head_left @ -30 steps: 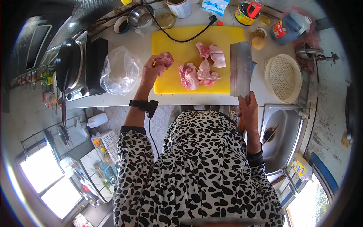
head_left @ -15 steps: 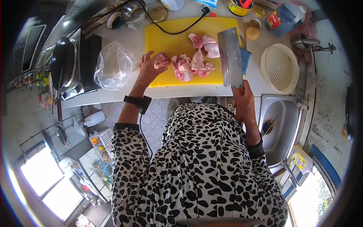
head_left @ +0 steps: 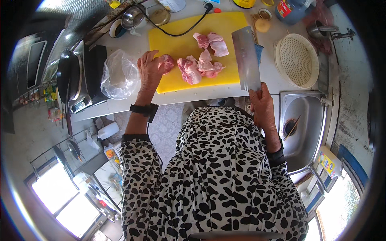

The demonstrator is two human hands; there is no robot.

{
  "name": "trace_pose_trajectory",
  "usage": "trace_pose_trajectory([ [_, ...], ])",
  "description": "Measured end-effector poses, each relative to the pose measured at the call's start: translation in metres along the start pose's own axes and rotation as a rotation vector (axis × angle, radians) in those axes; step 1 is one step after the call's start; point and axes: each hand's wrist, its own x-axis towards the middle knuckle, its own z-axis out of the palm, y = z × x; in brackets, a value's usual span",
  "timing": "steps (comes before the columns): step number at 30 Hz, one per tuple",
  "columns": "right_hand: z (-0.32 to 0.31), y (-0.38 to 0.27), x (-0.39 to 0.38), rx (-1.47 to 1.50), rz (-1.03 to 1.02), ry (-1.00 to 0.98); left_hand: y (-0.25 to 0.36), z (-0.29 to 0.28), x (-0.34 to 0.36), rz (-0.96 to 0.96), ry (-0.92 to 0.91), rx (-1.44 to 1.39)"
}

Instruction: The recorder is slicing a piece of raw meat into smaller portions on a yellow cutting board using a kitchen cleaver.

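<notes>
"What fills the most of the frame?"

"The person's black-and-white spotted garment, across the lower middle. Above it, a pale, flat-topped counter runs over the upper part."

"And next in size?"

"A yellow rectangular cutting board, upper middle, on the counter. At the right, below counter level in the frame, there's a shiny stainless-steel sink."

"Anything beside the board?"

"Upper right, an off-white round plastic colander full of small holes. Upper left, a crumpled clear plastic bag, just left of the left hand. A thin black cord with a plug curves over the board's far edge."

"The blade?"

"A broad grey metal cleaver, right of upper centre, over the board's right edge. I can't tell whether it touches the board."

"And the hands?"

"The right hand is clenched round the cleaver's handle, mostly hidden by the fingers. The left hand is at the board's left edge, fingers loosely parted and not closed round anything."

"Where's the meat?"

"Several pink raw meat pieces lie grouped mid-board. One small reddish meat lump sits apart, right beside the left hand; whether the fingertips touch it, I can't tell."
</notes>
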Motion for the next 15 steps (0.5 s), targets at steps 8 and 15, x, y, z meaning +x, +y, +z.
trace_pose_trajectory([
  [8,-0.006,-0.008,0.001,-0.060,0.030,-0.014,-0.016,-0.004,0.007,-0.074,-0.025,-0.044],
  [15,-0.008,-0.010,0.003,-0.029,0.025,-0.036,0.048,0.018,0.008,-0.019,-0.231,-0.154],
])
